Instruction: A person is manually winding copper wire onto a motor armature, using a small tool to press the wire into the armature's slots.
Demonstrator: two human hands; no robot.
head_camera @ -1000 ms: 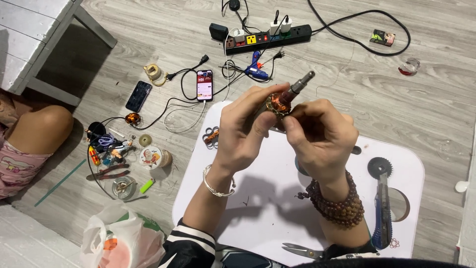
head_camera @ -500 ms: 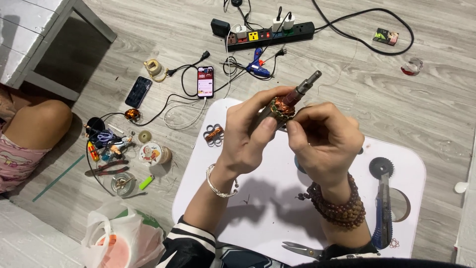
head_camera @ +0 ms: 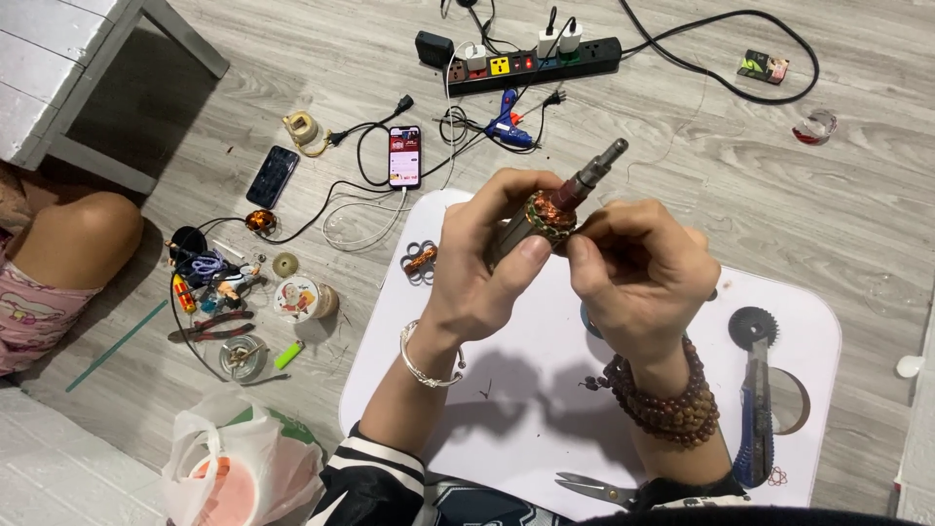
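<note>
Two hands hold one motor armature [head_camera: 553, 209] above the white table [head_camera: 506, 390]: the left hand [head_camera: 482, 263] wraps its dark body, the right hand [head_camera: 638, 278] pinches at its copper windings (reddish, coiled tight). Its grey steel shaft tilts toward the far right, toward the power strip [head_camera: 536, 63] on the floor.

Brightness: even, soft daylight-like light; nothing dim.
Shadows: soft-edged grey shadows of both forearms on the white surface [head_camera: 779, 292], falling toward the viewer.
Glare: none on the surface; the lit phone screen [head_camera: 404, 156] stays readable.
Focus: sharp at centre.
Edges: wide-angle bending of the floor planks [head_camera: 292, 58].
</note>
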